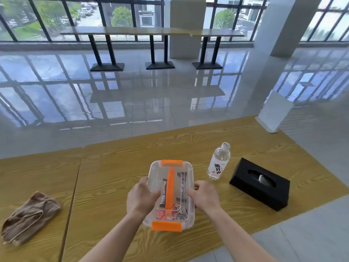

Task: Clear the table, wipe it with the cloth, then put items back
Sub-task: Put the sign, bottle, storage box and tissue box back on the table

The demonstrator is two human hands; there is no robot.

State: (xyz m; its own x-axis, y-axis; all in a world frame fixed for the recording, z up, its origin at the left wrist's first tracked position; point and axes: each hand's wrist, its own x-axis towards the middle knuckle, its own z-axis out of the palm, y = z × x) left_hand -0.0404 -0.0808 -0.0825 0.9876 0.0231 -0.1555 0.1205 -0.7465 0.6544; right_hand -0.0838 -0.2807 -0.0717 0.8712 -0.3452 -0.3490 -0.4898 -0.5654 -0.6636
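Observation:
A clear plastic box (188,171) with orange clips, an orange handle and several snack bars inside sits at the middle of the wooden table (117,167). My left hand (140,197) grips its left side and my right hand (204,195) grips its right side. A water bottle (219,161) stands upright just right of the box. Further right lies a black tissue box (260,183). On the table's left part rests a crumpled brown cloth (28,217), away from both hands.
The table's far edge runs diagonally, with glossy tiled floor beyond. A white board (273,112) leans near the table's far right corner. A long bench table (151,32) stands by the windows. Grey floor shows at the lower right.

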